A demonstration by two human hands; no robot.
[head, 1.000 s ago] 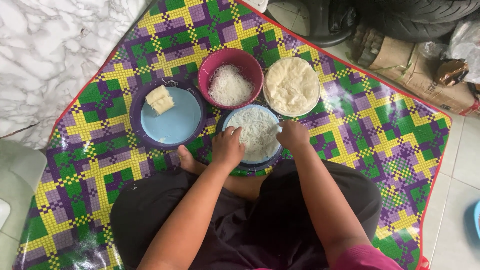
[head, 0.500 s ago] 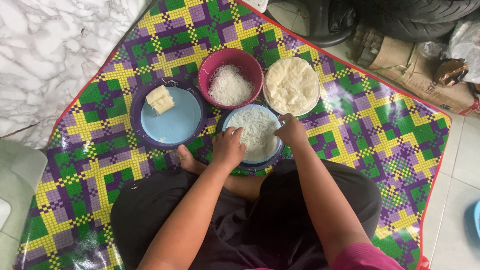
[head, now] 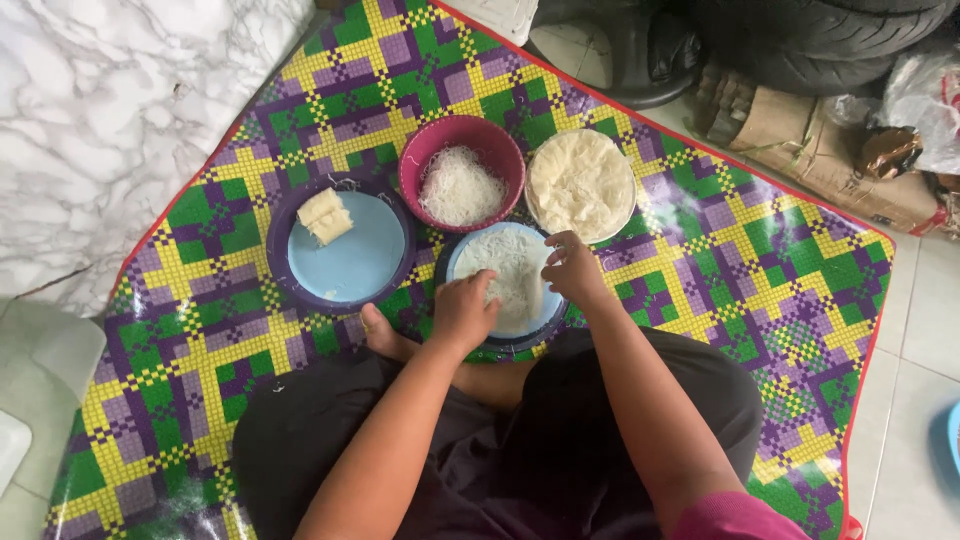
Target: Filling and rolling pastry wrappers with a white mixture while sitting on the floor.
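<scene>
I sit cross-legged on a checked mat [head: 720,260] of purple, green and yellow. A blue plate [head: 470,260] in front of me carries a thin white round sheet [head: 505,265]. My left hand [head: 462,312] presses on the sheet's near left edge, fingers curled. My right hand [head: 572,268] rests at the sheet's right edge, pinching it. Behind the plate, a pink bowl [head: 462,182] holds white shredded strands. A round stack of pale thin sheets [head: 580,185] lies to its right.
A second blue plate [head: 345,255] at left carries two pale folded rolls [head: 327,215]. White marble wall [head: 110,120] stands at left. Black tyres [head: 800,30], cardboard [head: 800,160] and plastic bags [head: 920,100] crowd the back right. Tiled floor [head: 920,340] lies right.
My right hand has slid a little down along the sheet's right edge; my left hand stays at the near left edge. Nothing else has shifted.
</scene>
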